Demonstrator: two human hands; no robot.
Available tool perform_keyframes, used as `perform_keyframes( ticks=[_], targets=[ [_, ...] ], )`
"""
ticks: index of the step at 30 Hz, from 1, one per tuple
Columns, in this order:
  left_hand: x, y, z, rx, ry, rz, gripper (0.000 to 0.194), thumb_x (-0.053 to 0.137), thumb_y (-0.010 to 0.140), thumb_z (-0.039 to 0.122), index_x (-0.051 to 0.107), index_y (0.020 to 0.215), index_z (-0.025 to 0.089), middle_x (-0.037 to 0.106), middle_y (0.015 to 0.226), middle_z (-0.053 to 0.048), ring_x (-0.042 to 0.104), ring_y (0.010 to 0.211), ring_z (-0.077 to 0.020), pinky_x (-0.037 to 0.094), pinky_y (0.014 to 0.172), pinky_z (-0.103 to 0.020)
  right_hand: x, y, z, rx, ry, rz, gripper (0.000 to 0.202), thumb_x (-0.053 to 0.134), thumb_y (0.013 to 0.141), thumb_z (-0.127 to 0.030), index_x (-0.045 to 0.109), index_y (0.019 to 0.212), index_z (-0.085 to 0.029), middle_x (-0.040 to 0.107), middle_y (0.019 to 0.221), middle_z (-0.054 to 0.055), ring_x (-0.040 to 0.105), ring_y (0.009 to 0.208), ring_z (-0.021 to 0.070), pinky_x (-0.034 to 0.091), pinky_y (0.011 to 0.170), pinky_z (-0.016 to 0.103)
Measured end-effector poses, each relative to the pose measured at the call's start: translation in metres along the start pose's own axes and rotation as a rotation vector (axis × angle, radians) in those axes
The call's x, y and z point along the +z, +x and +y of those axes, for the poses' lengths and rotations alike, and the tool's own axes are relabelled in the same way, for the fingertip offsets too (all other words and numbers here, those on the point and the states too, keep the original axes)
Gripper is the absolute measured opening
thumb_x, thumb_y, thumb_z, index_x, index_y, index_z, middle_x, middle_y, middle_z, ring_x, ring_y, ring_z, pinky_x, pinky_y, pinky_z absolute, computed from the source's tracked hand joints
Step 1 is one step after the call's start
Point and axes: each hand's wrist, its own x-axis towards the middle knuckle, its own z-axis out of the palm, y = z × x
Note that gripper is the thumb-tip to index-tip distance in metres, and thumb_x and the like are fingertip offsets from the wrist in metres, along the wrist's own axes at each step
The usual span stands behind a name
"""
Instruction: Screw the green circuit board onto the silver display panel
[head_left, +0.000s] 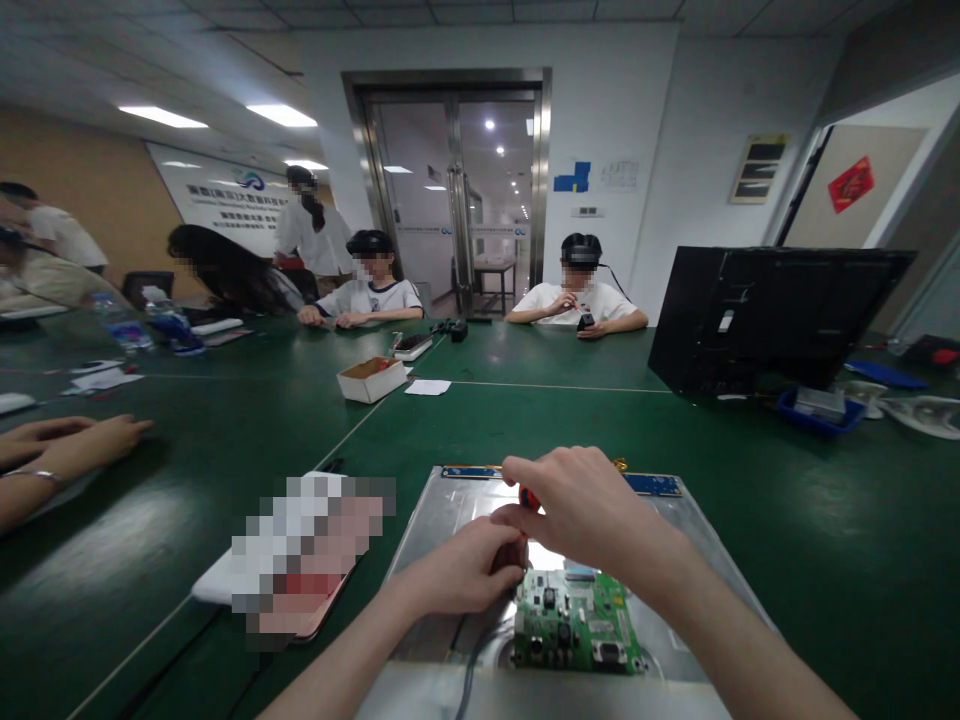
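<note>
My right hand [581,515] is closed from above around the red and black handle of a screwdriver [529,498], held roughly upright. Close below it, my left hand [476,567] has its fingers pinched together by the upper left corner of a green circuit board [574,625]; what lies between those fingertips is hidden. The board rests on a flat silver metal panel [705,560] in front of me. Along the panel's far edge runs a narrow blue circuit strip [654,485], partly covered by my right hand. A grey cable [468,672] trails off the panel's near side.
Left of the panel lie a white object [217,580] and a pink phone-like object [319,615], both blurred. Another person's hands [75,445] rest at far left. A small open box [373,380] stands ahead, a black monitor [772,320] and blue tray [821,415] at right. Two people sit opposite.
</note>
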Motion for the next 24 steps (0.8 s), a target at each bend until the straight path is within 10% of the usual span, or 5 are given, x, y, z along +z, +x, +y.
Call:
perform_keyframes(
  ticks=[7, 14, 24],
  targets=[
    [0.0017, 0.0005, -0.0003, 0.018, -0.022, 0.023, 0.013, 0.054, 0.084, 0.015, 0.057, 0.097, 0.018, 0.065, 0.091, -0.004, 0.059, 0.08, -0.021, 0.048, 0.071, -0.03, 0.0011, -0.0004, -0.0015, -0.047, 0.049, 0.021, 0.021, 0.062, 0.085, -0.021, 0.058, 0.105, -0.022, 0.075, 0.085, 0.001, 0.063, 0.065, 0.0157, 0.018, 0.052, 0.03],
    [0.0014, -0.0008, -0.0014, -0.001, -0.014, 0.002, 0.009, 0.053, 0.084, 0.013, 0.057, 0.088, 0.02, 0.063, 0.083, -0.001, 0.058, 0.074, -0.0186, 0.047, 0.066, -0.028, 0.0002, -0.0007, -0.0002, -0.001, 0.014, 0.003, 0.018, 0.066, 0.093, -0.04, 0.06, 0.096, -0.023, 0.074, 0.079, 0.002, 0.066, 0.067, 0.0186, 0.018, 0.053, 0.03],
    [-0.0002, -0.001, -0.0025, 0.003, -0.028, 0.004, 0.017, 0.056, 0.084, 0.013, 0.06, 0.099, 0.018, 0.066, 0.094, -0.005, 0.06, 0.086, -0.0228, 0.051, 0.079, -0.034, 0.0058, 0.0003, 0.0007, -0.015, 0.012, 0.052, 0.02, 0.058, 0.086, -0.023, 0.06, 0.105, -0.022, 0.077, 0.084, 0.004, 0.063, 0.064, 0.0163, 0.015, 0.052, 0.03]
  ],
)
